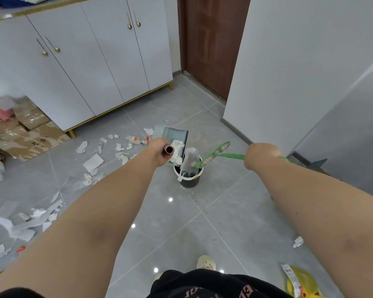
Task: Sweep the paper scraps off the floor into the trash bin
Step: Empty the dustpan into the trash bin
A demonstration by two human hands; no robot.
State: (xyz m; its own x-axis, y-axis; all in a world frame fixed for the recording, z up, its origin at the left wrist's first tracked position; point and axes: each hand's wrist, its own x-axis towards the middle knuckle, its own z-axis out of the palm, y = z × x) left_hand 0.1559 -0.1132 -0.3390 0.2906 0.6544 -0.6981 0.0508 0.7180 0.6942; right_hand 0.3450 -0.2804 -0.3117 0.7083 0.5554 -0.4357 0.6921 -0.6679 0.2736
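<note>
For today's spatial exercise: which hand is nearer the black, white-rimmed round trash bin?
Left. The left hand, gripping the grey dustpan by its handle, is above-left of the bin; the right hand, gripping the green broom, is farther right.

Head view; notes on the person's own body only.

Left hand [159, 150] and right hand [261, 154] were bare. Left forearm [95, 211] and right forearm [323, 203] were uncovered along all their visible length.

A black sleeve edge [7, 293] showed at the bottom left corner, on the upper part of the left arm.

A black garment [202, 282] of soft, creased fabric lay at bottom centre. It carried pinkish-red lettering [249, 293], which appeared upside down, was cut by the frame and could not be read as a word.

One foot wore a cream slipper [206, 262] with a rounded toe and small round holes on top. A second pale toe tip [158, 276] showed at the garment's left edge, too little of it to tell more.
</note>
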